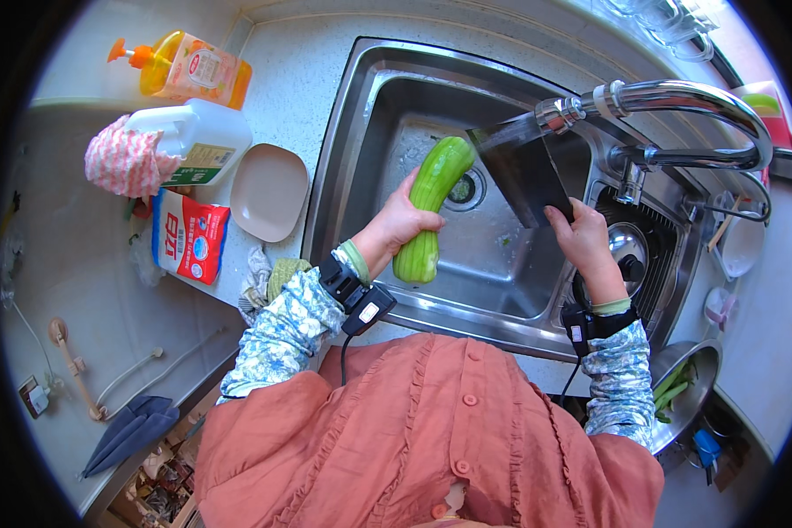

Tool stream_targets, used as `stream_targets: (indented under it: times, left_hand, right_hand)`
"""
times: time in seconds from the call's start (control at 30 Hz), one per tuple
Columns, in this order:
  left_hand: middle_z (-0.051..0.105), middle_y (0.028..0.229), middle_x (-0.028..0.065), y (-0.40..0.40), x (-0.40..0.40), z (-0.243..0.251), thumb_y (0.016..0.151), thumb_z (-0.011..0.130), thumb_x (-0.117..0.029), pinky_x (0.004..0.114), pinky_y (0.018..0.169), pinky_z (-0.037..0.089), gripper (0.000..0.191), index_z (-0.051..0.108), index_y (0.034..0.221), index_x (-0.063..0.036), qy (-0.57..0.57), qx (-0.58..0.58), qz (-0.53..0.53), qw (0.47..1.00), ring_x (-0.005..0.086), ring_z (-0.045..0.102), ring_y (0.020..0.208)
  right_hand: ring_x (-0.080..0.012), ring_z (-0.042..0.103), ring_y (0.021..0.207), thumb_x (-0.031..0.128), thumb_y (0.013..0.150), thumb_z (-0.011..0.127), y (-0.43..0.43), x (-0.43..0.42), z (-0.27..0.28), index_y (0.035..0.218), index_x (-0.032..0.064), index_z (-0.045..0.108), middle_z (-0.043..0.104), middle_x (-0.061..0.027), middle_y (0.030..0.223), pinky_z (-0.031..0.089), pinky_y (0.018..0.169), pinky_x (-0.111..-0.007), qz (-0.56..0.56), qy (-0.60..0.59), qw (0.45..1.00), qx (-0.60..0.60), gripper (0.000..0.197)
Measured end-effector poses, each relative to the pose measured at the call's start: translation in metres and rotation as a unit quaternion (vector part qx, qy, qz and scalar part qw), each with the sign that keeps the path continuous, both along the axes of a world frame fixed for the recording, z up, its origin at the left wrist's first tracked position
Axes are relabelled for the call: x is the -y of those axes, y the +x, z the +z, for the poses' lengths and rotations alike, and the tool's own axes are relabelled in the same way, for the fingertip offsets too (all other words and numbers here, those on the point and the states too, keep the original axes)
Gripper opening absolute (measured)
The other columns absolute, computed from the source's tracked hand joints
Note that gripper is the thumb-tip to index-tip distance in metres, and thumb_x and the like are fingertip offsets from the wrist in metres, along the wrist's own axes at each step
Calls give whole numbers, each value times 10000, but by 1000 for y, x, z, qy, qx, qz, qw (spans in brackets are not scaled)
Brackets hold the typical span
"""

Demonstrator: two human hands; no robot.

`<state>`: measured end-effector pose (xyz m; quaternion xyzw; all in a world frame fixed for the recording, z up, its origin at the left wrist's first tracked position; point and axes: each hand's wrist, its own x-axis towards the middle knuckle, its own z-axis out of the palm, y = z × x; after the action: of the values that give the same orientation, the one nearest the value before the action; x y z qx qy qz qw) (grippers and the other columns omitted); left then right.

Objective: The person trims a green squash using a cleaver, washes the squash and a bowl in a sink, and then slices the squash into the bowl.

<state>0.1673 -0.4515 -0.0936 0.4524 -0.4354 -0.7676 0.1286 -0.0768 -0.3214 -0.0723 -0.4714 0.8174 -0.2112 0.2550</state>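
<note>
My left hand (402, 221) grips the lower part of a long green squash (439, 175), which is tilted over a stainless steel sink (501, 307). In my right hand (581, 234) is a broad, dark-bladed cleaver (518, 168), its handle mostly hidden by my fingers. The blade lies under the chrome faucet's spout (560, 115), with water running onto it. Between squash and blade, the drain (465, 190) shows green bits in its strainer. The squash's upper end is near the blade's far corner; whether they touch I cannot tell.
Left of the sink are a beige dish (269, 193), an orange pump bottle (191, 69), a white jug (221, 135) with a striped cloth (129, 158), a red-and-blue packet (191, 237) and rags (284, 274). A pot lid (627, 254) sits right, above a metal bowl (690, 389) of green vegetables.
</note>
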Motion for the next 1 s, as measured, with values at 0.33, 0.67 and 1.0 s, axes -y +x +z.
stream_targets:
  times: [0.33, 0.67, 1.0]
  left_hand:
    - [537, 1036, 85, -3, 1, -12, 565, 643, 55, 276, 751, 461, 863, 298, 1350, -36, -45, 72, -20, 996, 161, 542, 883]
    - [568, 1075, 119, 4, 3, -12, 557, 626, -2, 287, 851, 434, 829, 349, 1335, -78, -146, 123, -56, 980, 217, 565, 967]
    - [583, 1033, 220, 10, 5, 2, 602, 607, -82, 385, 866, 443, 759, 359, 1317, -139, -344, 209, -146, 904, 375, 555, 982]
  right_hand:
    - [-381, 594, 693, 303, 766, 647, 6, 6, 8, 816, 20, 632, 601, -214, 706, 476, 605, -395, 44, 49, 997, 51, 288]
    - [-349, 603, 643, 263, 758, 660, 12, 5, 20, 837, 18, 647, 599, -203, 684, 471, 578, -367, 67, 52, 992, 91, 258]
    - [-357, 588, 621, 264, 763, 653, -3, -1, 18, 745, -1, 599, 585, -201, 650, 451, 543, -383, 19, 19, 999, 35, 271]
